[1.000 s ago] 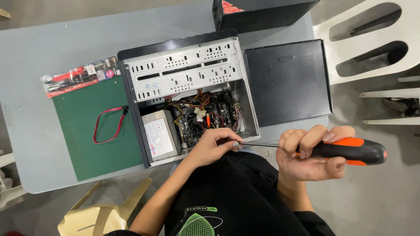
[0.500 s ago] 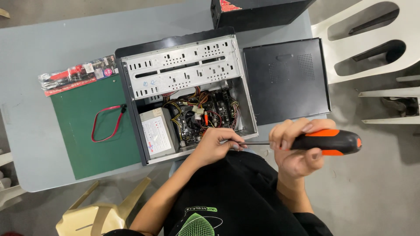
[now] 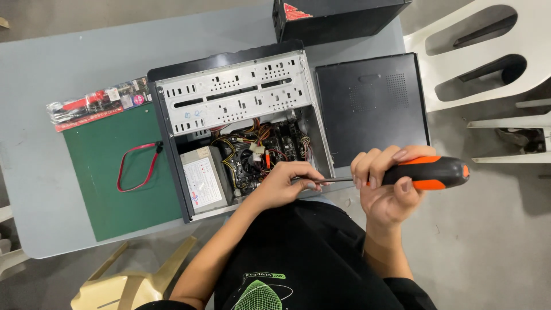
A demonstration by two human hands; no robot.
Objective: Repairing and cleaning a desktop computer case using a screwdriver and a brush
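My right hand (image 3: 390, 189) is wrapped tight around the black-and-orange handle of a long-shafted screwdriver (image 3: 427, 173), held level so its thin steel shaft runs straight to the near edge of the open grey metal computer case (image 3: 235, 97). My left hand (image 3: 284, 185) pinches the shaft near its tip, steadying it at the case wall, beside the bundled coloured wires (image 3: 252, 143).

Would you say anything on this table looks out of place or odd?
Nothing looks damaged. The computer case lies open with its side panel beside it, and a loose red cable sits on the green mat.
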